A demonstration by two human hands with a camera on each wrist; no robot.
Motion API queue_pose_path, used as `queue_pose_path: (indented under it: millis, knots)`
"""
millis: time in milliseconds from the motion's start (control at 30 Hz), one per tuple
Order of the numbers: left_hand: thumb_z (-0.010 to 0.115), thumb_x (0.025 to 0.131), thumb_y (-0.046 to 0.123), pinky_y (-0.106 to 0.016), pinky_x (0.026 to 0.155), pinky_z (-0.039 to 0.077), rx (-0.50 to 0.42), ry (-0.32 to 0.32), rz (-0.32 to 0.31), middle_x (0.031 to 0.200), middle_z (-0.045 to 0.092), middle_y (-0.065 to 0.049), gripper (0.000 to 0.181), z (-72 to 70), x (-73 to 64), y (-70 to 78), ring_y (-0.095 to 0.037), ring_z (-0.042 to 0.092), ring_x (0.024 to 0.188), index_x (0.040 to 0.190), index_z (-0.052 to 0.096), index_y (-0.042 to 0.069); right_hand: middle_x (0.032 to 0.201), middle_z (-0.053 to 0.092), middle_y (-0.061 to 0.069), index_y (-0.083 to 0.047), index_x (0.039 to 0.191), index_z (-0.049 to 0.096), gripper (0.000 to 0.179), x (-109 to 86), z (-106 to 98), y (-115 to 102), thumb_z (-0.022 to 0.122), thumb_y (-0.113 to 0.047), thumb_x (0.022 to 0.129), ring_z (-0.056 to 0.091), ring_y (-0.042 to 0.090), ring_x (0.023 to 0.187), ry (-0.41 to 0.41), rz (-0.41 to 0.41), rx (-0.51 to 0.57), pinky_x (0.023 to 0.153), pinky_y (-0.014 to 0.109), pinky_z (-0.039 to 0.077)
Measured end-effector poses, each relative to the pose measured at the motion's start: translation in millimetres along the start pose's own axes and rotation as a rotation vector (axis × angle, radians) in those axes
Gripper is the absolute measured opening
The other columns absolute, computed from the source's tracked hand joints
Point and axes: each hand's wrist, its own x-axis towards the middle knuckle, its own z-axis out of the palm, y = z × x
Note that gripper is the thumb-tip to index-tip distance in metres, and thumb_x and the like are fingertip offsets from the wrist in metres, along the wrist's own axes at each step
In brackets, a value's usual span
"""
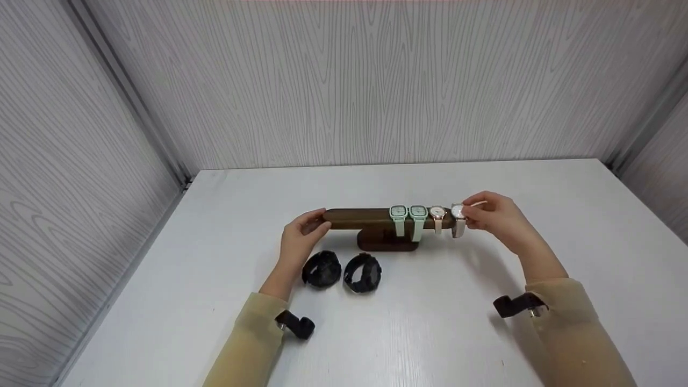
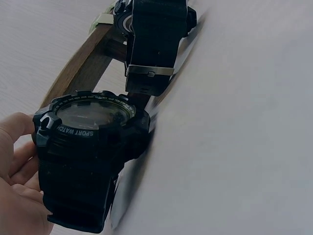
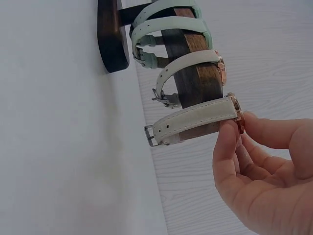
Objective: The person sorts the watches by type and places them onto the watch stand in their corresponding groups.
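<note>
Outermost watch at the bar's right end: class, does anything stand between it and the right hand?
Nothing visible does: the right hand pinches the outermost watch. The next watch sits further inward along the bar, not between them.

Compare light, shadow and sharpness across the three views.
Head view: pale glare on the white table, soft shadow beside the right sleeve, dials on the mint watches too small to read; left wrist view: dim, yet lettering on the nearer black watch is legible; right wrist view: stitching on the cream strap shows clearly.
</note>
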Motion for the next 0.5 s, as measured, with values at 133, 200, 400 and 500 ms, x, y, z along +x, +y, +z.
queue_pose_path:
  millis: [133,200,400,500]
  knots:
    - [0.073,0.086,0.011,-0.028,0.093,0.048,0.008,-0.006,0.003,0.124,0.060,-0.012,0.040,-0.2,0.1,0.0,-0.022,0.057,0.115,0.124,0.063,0.001,0.106,0.059,0.015,0.002,0.126,0.052,0.038,-0.3,2.8,0.5,0.061,-0.020,0.096,0.062,0.016,0.086,-0.007,-0.013,-0.030,0.080,0.026,0.054]
    - [0.073,0.086,0.013,-0.028,0.093,0.049,0.016,-0.009,0.003,0.124,0.060,-0.011,0.041,-0.3,0.4,-0.4,-0.022,0.057,0.115,0.124,0.062,0.002,0.110,0.059,0.018,0.003,0.127,0.054,0.039,-1.2,3.3,0.0,0.060,-0.019,0.096,0.063,0.016,0.088,-0.012,-0.025,-0.034,0.082,0.026,0.054]
    - [0.074,0.085,0.014,-0.029,0.093,0.048,0.029,-0.002,0.000,0.125,0.060,-0.012,0.041,0.3,0.4,-0.5,-0.023,0.057,0.116,0.123,0.063,0.003,0.118,0.059,0.017,-0.002,0.132,0.055,0.047,-5.0,-0.3,-1.6,0.067,-0.021,0.092,0.062,0.014,0.096,-0.050,-0.042,-0.150,0.086,0.024,0.051]
    - [0.074,0.085,0.014,-0.029,0.093,0.048,0.033,0.001,0.005,0.124,0.060,-0.012,0.041,0.5,-0.4,-0.1,-0.022,0.057,0.116,0.123,0.063,0.003,0.113,0.061,0.014,-0.005,0.134,0.054,0.052,-5.6,-1.1,-1.5,0.071,-0.021,0.088,0.060,0.017,0.097,-0.071,-0.045,-0.214,0.084,0.024,0.050]
